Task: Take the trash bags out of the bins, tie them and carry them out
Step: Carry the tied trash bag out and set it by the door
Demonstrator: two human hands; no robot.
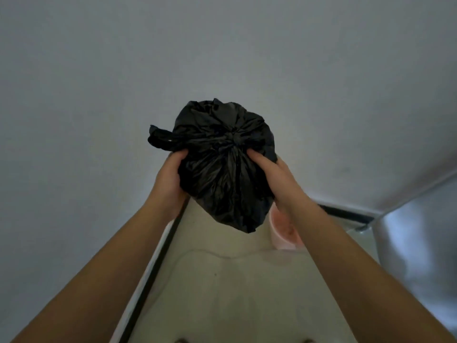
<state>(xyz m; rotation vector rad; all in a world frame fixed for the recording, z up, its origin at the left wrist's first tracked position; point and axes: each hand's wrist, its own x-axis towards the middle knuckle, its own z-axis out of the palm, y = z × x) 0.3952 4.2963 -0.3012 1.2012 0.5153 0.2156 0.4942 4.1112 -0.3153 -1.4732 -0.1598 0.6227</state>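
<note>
A full black trash bag hangs in the air in front of me, its top gathered into a knot with a loose tail sticking out to the left. My left hand grips the bag's left side, fingers curled into the plastic. On the right side my right hand holds it, fingertips pressed in close to the knot. Below and behind the bag stands a small pink bin on the floor, partly hidden by the bag and my right forearm.
A pale wall fills the left and back, with a dark baseboard along the floor. A shiny metal surface stands at the right. A thin cable lies across the floor.
</note>
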